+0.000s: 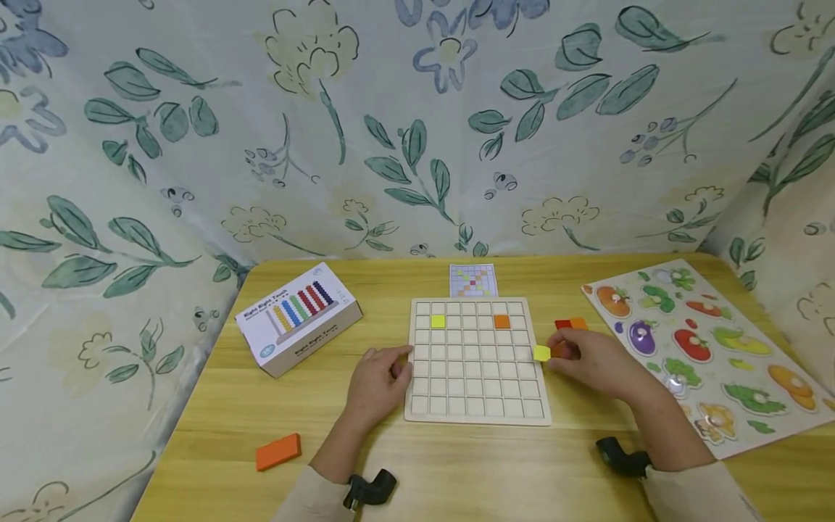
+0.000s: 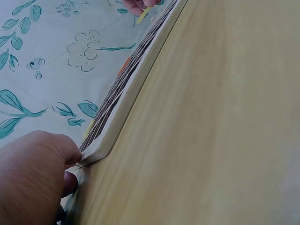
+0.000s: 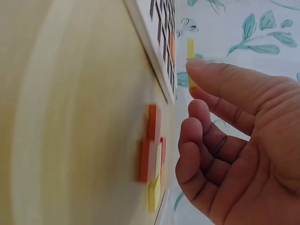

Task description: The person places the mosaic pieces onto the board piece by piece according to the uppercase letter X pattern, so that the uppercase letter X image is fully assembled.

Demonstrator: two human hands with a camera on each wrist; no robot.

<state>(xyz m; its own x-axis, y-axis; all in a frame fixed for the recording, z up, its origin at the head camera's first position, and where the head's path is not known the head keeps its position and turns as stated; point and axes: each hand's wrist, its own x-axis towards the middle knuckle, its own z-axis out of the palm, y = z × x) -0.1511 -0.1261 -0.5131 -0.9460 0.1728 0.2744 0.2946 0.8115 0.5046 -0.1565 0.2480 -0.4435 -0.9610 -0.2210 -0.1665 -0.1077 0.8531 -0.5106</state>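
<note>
My right hand [image 1: 596, 362] pinches a small yellow square tile [image 1: 542, 353] between thumb and fingertips, over the right edge of a wooden grid board [image 1: 478, 420]. In the right wrist view the tile [image 3: 191, 49] stands on edge in the pinch, raised off the table, while the other fingers curl toward the palm. A yellow-green tile [image 1: 438, 321] and an orange tile [image 1: 501, 321] lie in upper squares of the board. My left hand [image 1: 378, 384] rests at the board's left side, fingertips touching its edge; the left wrist view shows a finger against the board's corner [image 2: 101, 152].
Beside my right hand lie loose tiles, among them a red one [image 1: 562, 324] and an orange one [image 1: 578, 323]. A colored pattern card [image 1: 472, 280] lies behind the board. A white box [image 1: 300, 319], an orange block [image 1: 277, 452] and a vegetable puzzle board [image 1: 711, 348] surround it.
</note>
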